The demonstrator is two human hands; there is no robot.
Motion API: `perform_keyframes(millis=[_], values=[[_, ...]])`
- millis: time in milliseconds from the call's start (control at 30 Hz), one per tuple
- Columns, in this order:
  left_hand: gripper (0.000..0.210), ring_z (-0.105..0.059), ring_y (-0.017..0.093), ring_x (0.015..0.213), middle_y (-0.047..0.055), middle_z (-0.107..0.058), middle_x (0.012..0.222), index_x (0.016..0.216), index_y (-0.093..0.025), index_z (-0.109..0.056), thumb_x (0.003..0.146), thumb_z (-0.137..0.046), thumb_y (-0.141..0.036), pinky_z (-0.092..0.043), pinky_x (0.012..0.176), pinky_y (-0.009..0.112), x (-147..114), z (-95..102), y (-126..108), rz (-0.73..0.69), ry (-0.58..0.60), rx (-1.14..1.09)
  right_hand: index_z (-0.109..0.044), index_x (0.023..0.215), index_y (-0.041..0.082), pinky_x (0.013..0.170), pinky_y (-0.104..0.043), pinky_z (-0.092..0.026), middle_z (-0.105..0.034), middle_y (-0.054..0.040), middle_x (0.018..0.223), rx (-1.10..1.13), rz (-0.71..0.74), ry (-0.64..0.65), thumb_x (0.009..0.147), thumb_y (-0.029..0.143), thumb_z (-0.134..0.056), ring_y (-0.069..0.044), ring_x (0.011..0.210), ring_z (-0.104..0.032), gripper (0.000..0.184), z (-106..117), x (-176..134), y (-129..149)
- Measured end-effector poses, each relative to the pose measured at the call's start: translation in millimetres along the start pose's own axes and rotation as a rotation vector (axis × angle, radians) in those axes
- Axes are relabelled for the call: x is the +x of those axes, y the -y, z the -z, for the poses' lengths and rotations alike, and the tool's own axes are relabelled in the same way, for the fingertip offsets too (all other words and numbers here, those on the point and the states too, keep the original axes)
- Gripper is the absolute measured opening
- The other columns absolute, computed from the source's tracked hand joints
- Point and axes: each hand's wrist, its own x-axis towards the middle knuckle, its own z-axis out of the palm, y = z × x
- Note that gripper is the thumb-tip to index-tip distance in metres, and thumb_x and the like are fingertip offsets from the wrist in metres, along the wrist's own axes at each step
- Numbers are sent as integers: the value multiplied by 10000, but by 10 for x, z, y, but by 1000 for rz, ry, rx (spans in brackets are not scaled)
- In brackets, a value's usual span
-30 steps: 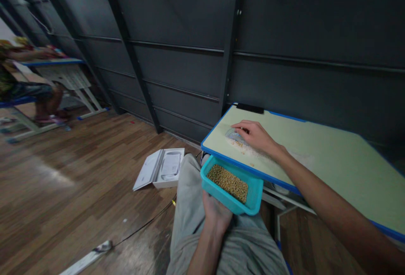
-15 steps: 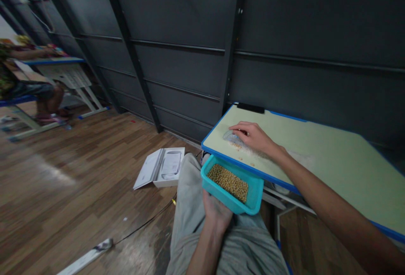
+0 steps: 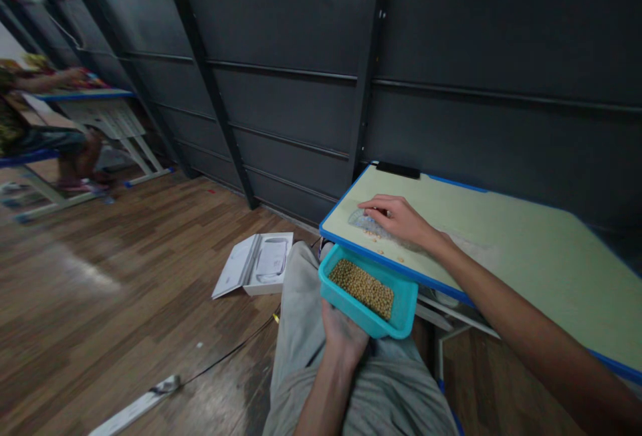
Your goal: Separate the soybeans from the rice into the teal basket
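Note:
My left hand (image 3: 344,332) supports a turquoise plastic tray (image 3: 346,300) from below, over my lap and against the desk's near edge. Soybeans (image 3: 364,289) cover much of the tray's bottom. Above the desk top, my right hand (image 3: 401,219) has its thumb and fingers closed on a clear plastic protractor (image 3: 357,219), partly hidden under the fingers. A few loose beans (image 3: 372,235) lie on the desk between the protractor and the blue edge.
The pale desk (image 3: 531,249) with blue edging stands against a dark panelled wall (image 3: 281,15). A black phone-like slab (image 3: 398,170) lies at its far edge. An open white box (image 3: 273,259) and a power strip (image 3: 135,409) are on the floor. Another person (image 3: 45,135) sits far left.
My right hand and the protractor have shifted slightly left, and some loose beans lie a little nearer the desk edge. The tray has hardly moved.

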Motion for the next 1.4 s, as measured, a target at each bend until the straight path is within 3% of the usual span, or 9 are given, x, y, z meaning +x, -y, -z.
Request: perform_keyframes(millis=[233,433,700,967,1400], values=[[496,-600,342,1331,128,-718,1332,1368,-235,-638,963,-536,-503,-415,1160,633,-7,-10,3,-12,-5,20,-784,1165,264,887,-367,-519,-777,-65,1098,18,-4,3,1009,243,-577,-220,994,-694,260,-22,-2,25],[518,-578,351,1354,159,-713,1331,1345,-170,-649,956,-548,-497,-427,1159,611,-22,-32,-2,-14,-32,12,-788,1158,249,883,-366,-524,-779,-70,1096,54,12,-1,1005,239,-583,-216,994,-697,256,-33,-7,65],[529,-586,358,1344,141,-681,1392,1388,-219,-625,953,-550,-510,-419,1158,634,-6,-7,-4,-8,-6,7,-800,1137,274,852,-349,-531,-780,-57,1112,93,-1,31,1006,261,-589,-210,995,-698,249,-52,-23,163],[535,-603,350,1322,135,-696,1368,1365,-211,-640,957,-536,-542,-433,1150,610,4,8,-6,-1,-21,-10,-792,1140,240,877,-373,-531,-785,-68,1071,-2,2,-110,993,226,-600,-216,957,-711,242,-51,-3,1],[537,-639,347,1273,145,-731,1298,1371,-185,-633,969,-506,-519,-446,1137,597,1,-15,-3,-11,-67,1,-783,1171,232,892,-374,-535,-782,-74,1094,21,41,-38,1012,227,-589,-213,978,-709,251,-94,-12,37]])
